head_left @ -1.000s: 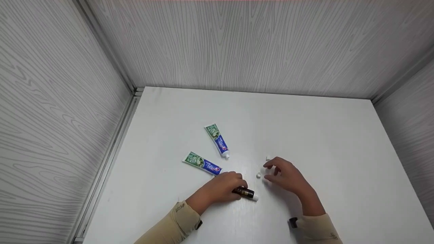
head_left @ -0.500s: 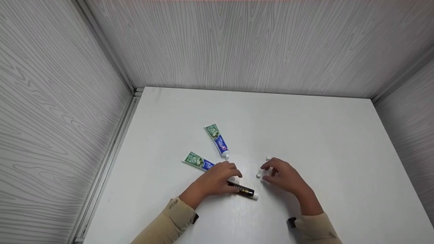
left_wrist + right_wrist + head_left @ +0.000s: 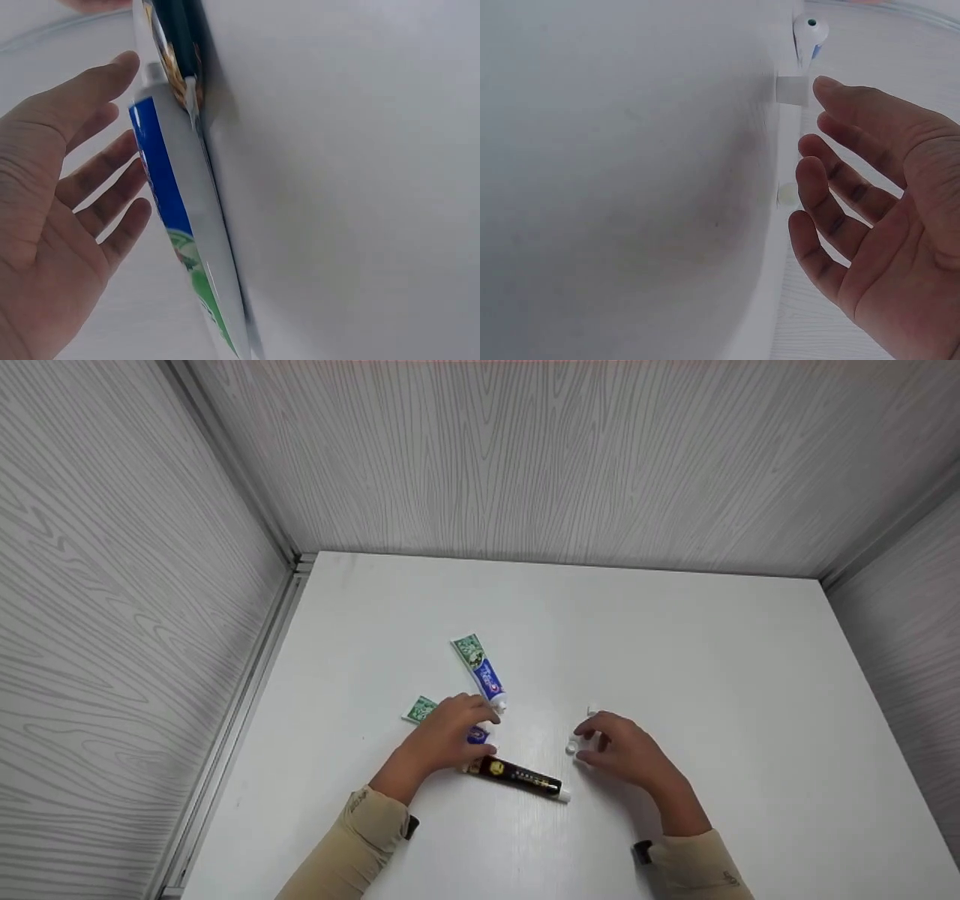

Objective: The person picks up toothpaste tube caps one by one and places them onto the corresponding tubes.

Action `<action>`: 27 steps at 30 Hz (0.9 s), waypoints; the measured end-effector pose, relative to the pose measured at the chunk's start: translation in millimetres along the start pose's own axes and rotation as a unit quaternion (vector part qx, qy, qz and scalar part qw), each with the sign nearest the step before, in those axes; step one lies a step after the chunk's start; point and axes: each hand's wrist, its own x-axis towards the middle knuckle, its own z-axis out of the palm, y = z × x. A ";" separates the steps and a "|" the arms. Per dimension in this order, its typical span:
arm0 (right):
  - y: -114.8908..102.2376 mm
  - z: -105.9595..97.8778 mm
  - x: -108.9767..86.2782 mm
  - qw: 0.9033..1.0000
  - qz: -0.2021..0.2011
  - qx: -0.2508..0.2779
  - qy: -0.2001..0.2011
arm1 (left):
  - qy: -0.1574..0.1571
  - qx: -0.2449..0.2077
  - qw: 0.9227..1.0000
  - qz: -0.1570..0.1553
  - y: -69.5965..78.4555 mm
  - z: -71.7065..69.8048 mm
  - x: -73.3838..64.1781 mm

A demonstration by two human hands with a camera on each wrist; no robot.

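Note:
My left hand [image 3: 448,735] hovers over a blue and green toothpaste tube [image 3: 420,709], covering its middle. In the left wrist view its fingers are spread and relaxed beside that tube [image 3: 169,180], holding nothing. A black toothpaste tube [image 3: 521,777] with a white tip lies just in front of the hand. Two small white caps lie by my right hand [image 3: 631,750]: one cap [image 3: 571,748] beside the thumb and index fingertips, another cap [image 3: 592,709] beyond the fingers. The right fingers are loosely bent, with no object seen between them.
A second blue and green toothpaste tube [image 3: 480,669] lies farther back, its nozzle end near the left fingers. All of it rests on a white table [image 3: 675,645], with grey wood-grain panels [image 3: 525,457] at the back and both sides.
My left hand has let go of the black tube and moved left and back over the nearer blue and green tube. The right hand has shifted slightly left toward the nearer cap.

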 end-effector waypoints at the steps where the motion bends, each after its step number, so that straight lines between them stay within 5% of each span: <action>1: -0.2 0.2 0.2 1.000 -0.002 0.001 -0.002 | 0.001 -0.001 1.000 -0.009 -2.1 -1.4 -1.5; 7: -1.3 1.1 3.2 1.000 -0.006 -0.002 -0.008 | 0.002 -0.031 0.999 -0.037 -13.5 -10.3 -10.9; 12: -1.4 0.8 3.3 1.000 -0.012 0.000 -0.007 | -0.027 -0.028 0.998 -0.052 -21.7 -14.7 -13.6; 27: -2.6 3.3 3.1 1.000 0.017 -0.016 -0.016 | -0.038 -0.007 0.997 -0.063 -30.9 -0.5 -11.5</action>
